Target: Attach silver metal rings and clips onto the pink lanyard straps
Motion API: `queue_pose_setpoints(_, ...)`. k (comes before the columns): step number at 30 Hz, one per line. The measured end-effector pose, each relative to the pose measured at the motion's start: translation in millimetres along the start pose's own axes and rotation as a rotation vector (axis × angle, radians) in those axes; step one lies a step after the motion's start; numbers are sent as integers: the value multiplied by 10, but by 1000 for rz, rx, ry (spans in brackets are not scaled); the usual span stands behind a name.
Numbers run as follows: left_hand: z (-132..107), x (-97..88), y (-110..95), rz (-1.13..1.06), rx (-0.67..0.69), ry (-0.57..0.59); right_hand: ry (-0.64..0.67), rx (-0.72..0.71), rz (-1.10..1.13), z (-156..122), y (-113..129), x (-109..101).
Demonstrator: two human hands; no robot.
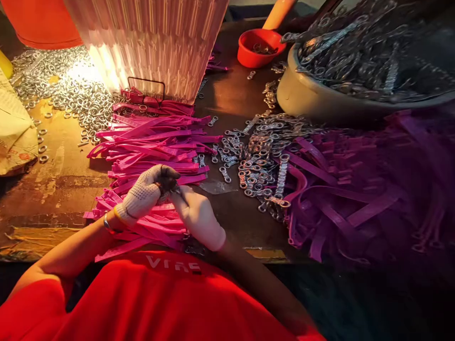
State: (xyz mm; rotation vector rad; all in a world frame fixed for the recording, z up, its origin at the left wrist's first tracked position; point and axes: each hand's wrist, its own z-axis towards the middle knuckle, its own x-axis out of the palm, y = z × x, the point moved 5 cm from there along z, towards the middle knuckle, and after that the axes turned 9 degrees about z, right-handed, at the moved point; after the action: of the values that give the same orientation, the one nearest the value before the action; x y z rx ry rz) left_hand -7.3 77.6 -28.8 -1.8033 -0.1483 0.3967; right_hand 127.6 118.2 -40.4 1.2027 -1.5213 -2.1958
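My left hand [144,193], in a dotted white work glove with blackened fingertips, is closed in a pinch. Against those fingertips presses my right hand [199,217], gloved in plain white, its thumb and fingers also together. What they hold between them is too small and hidden to make out. Beneath both hands spreads a long pile of pink straps [156,142], laid mostly crosswise. To the right of the hands lie metal links [258,177] with a ring at each end, heaped loosely.
Small metal rings [80,102] cover the back left beside a translucent corrugated sheet [152,47]. A large tub [295,92] full of metal links stands back right, near a red cup [245,52]. Purple-looking straps [341,203] pile up at right. A paper bag [16,128] sits far left.
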Motion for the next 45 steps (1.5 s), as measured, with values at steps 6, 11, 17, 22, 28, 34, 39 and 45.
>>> queue_pose_setpoints(6, 527, -319, -53, 1377, 271, -166, -155, 170, 389, 69, -250, -144)
queue_pose_setpoints(11, 612, -314, 44, 1598, 143, -103, -97, 200, 397, 52, -261, -109)
queue_pose_setpoints(17, 273, -317, -158, 1063, 373, -68, -140, -48, 83, 58, -91, -225)
queue_pose_setpoints(22, -230, -217, -192, 370, 150, 56, -83, -264, -125, -15, 171, -158)
queue_pose_setpoints(28, -613, -60, -90, 76, -32, 111, -75, -350, -602, -189, 431, -36)
queue_pose_setpoints(34, -615, -76, -53, 669, 275, 108, 0, -495, -870, -363, 409, 104)
queue_pose_setpoints(39, -632, -33, 205, 526, 145, 391, 10, -509, -858, -484, 321, 189)
queue_pose_setpoints(45, -681, 30, 344, 542, 205, 302, 126, -284, -637, -436, 181, 192)
